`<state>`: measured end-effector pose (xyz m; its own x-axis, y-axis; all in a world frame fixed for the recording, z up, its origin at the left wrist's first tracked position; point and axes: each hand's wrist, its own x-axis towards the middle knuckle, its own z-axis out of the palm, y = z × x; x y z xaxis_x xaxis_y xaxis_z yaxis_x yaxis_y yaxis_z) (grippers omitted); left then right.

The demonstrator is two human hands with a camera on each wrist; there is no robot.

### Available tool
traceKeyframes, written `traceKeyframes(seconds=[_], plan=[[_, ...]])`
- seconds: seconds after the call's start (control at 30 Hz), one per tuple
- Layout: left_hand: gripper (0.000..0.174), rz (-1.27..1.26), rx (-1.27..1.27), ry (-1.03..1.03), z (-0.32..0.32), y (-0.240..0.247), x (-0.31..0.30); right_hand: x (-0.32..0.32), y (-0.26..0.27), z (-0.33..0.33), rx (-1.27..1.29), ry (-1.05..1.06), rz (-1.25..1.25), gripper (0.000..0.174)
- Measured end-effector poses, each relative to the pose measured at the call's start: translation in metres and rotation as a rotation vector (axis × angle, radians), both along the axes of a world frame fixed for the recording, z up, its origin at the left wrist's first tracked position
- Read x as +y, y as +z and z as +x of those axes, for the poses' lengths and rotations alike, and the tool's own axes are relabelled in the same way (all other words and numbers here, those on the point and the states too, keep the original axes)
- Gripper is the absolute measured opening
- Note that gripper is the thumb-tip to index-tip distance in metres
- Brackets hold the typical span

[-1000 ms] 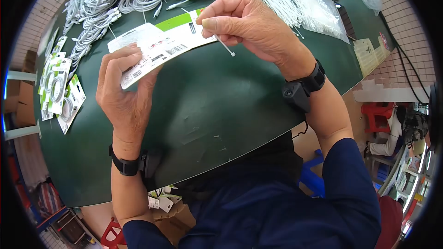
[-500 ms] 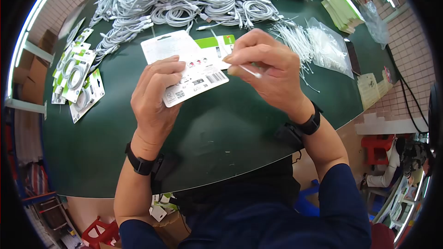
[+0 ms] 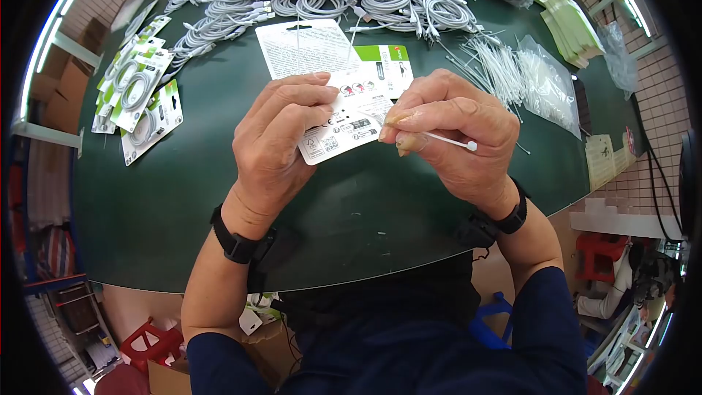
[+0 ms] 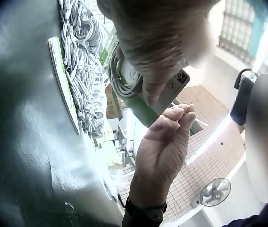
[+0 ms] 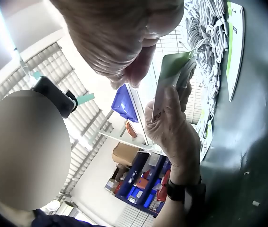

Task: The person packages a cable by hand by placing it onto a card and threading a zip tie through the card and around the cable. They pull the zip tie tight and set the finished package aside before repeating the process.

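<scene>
My left hand point(image 3: 281, 132) grips a printed packaging card point(image 3: 340, 132), thumb beneath and fingers over its left side. The white printed back faces up in the head view. On its green underside, the left wrist view shows a coiled grey cable point(image 4: 119, 87). My right hand point(image 3: 457, 128) pinches a thin white cable tie point(image 3: 450, 140) between thumb and fingertips, at the card's right edge. The tie's small head points right. Another green and white card point(image 3: 398, 77) lies on the table behind, partly covered by the held card.
Many coiled grey cables point(image 3: 314, 0) heap along the table's back. Loose white cable ties point(image 3: 493, 66) and a plastic bag point(image 3: 548, 91) lie to the right, with stacked green cards point(image 3: 570, 29) beyond. Carded cables point(image 3: 135, 91) are piled at the left.
Both hands and the card have shifted right in the head view, which has itself moved. The cable tie stays pinched in my right hand, which has come down to the card's right edge.
</scene>
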<state>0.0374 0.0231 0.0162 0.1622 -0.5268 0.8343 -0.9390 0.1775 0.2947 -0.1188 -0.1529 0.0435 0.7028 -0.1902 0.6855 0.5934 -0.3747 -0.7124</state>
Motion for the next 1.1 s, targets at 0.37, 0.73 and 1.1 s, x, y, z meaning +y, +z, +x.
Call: traceKeyframes(seconds=[0.37, 0.73, 1.1], plan=[[0.031, 0.009, -0.002, 0.005, -0.002, 0.002, 0.0, -0.004, -0.002, 0.001, 0.018, 0.061, -0.064, 0.017], [0.031, 0.005, -0.012, 0.007, -0.004, 0.002, 0.0, 0.002, -0.002, -0.001, 0.15, 0.004, 0.05, 0.017], [0.032, 0.028, -0.114, 0.01, -0.02, 0.014, 0.002, -0.008, -0.002, 0.006, 0.188, -0.004, -0.203, 0.021]])
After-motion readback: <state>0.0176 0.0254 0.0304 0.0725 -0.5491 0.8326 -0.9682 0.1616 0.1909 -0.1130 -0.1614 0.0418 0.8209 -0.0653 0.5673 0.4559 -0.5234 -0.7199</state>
